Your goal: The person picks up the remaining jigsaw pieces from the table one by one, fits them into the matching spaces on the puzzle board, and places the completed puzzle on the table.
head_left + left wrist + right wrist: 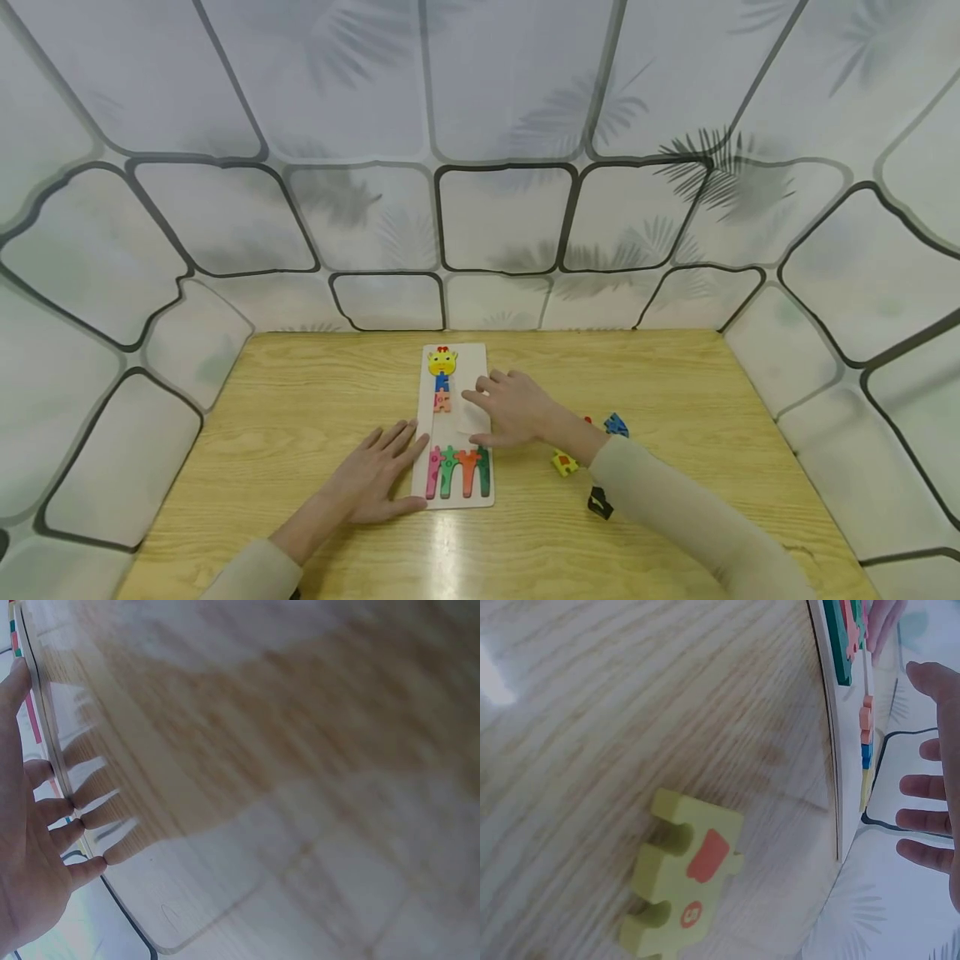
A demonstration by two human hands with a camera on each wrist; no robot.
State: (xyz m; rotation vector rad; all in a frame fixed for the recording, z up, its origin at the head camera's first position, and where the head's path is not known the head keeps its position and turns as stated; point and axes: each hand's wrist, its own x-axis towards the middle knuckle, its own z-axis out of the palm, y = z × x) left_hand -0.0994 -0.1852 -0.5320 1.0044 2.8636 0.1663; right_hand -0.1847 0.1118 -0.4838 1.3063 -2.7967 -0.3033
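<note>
Steadying the giraffe puzzle board, just right of the left hand and under the right hand's fingers, probably works best with light left-side pressure, matching tabs to notches before pressing pieces flat. The left hand spreads against the board's edge, gripping nothing; the right reaches across, fingers loosely extended, seemingly empty. A yellow puzzle piece lies near the right wrist.

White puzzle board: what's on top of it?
A yellow giraffe head, a blue piece and a salmon piece in a column; below, leg pieces in pink, green, orange and dark green. The right hand hides some of the board in the head view.
</note>
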